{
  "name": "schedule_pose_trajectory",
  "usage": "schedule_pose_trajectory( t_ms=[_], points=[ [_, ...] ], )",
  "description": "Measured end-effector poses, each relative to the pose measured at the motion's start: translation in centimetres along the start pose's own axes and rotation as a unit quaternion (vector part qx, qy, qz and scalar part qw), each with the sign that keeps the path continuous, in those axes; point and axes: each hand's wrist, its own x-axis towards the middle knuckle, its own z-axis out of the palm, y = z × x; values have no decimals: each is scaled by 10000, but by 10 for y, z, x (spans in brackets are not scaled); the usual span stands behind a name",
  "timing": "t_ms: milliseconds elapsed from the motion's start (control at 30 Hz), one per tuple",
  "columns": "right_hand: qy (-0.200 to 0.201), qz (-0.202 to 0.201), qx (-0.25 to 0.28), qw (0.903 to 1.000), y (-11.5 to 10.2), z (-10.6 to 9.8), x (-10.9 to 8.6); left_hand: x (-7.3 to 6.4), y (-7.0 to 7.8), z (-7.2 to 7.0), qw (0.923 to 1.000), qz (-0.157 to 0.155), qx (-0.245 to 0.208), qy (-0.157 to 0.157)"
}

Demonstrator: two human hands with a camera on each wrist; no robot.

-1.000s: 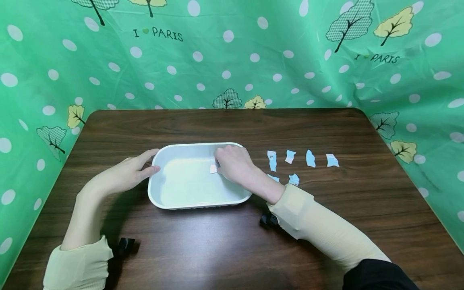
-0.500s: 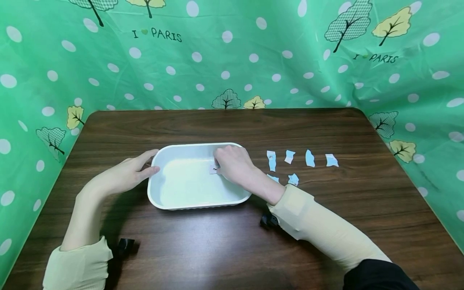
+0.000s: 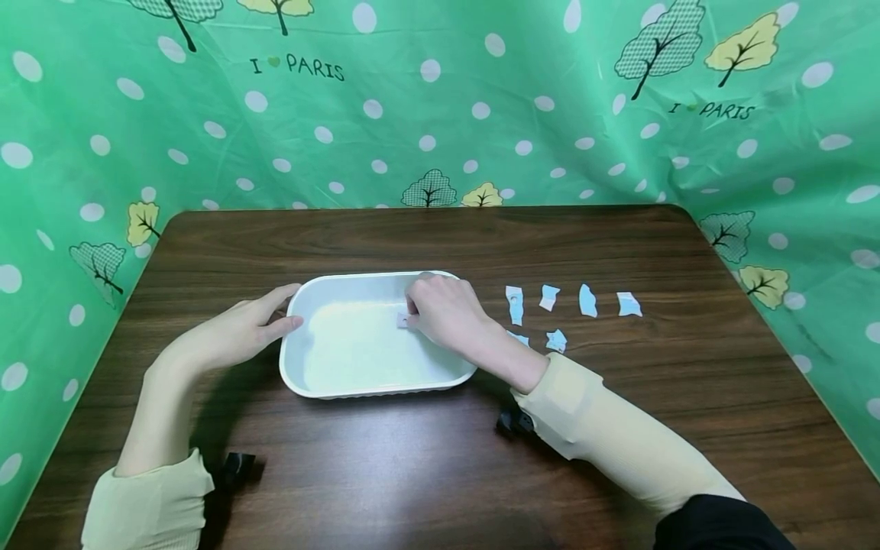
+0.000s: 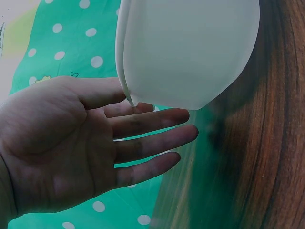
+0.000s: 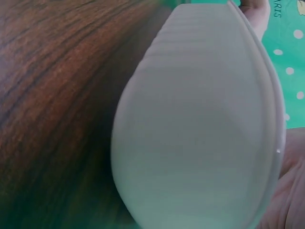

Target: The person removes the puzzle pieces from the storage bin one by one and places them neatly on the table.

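Observation:
A white rectangular tray (image 3: 344, 344) with rounded corners lies on the brown table. My left hand (image 3: 241, 328) is at its left end, with the thumb against the rim; in the left wrist view the fingers (image 4: 152, 143) stretch out straight beside the tray wall. Over the right part of the tray my right hand (image 3: 447, 309) reaches in with curled fingers. It pinches a small pale paper scrap (image 3: 402, 321), mostly covered by the fingers. The right wrist view has the tray's outer wall (image 5: 195, 119) in front, hiding the fingertips.
Several torn blue-and-white paper scraps lie right of the tray, including one scrap (image 3: 588, 300) in the upper row and another (image 3: 557, 341) below it. A green dotted cloth (image 3: 440, 114) hangs behind the table (image 3: 385, 473).
The scrap under my right fingers has shifted slightly and shows less of itself and a darker face. My right forearm has moved a little rightward; the left hand and tray stay put.

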Motion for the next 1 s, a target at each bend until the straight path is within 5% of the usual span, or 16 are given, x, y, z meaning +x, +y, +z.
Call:
schedule_pose_trajectory(
  t_ms=[1000],
  points=[
    [-454,610,1422,9869,18,-48,-15,0,0,0,10000,44,17,-18]
  ],
)
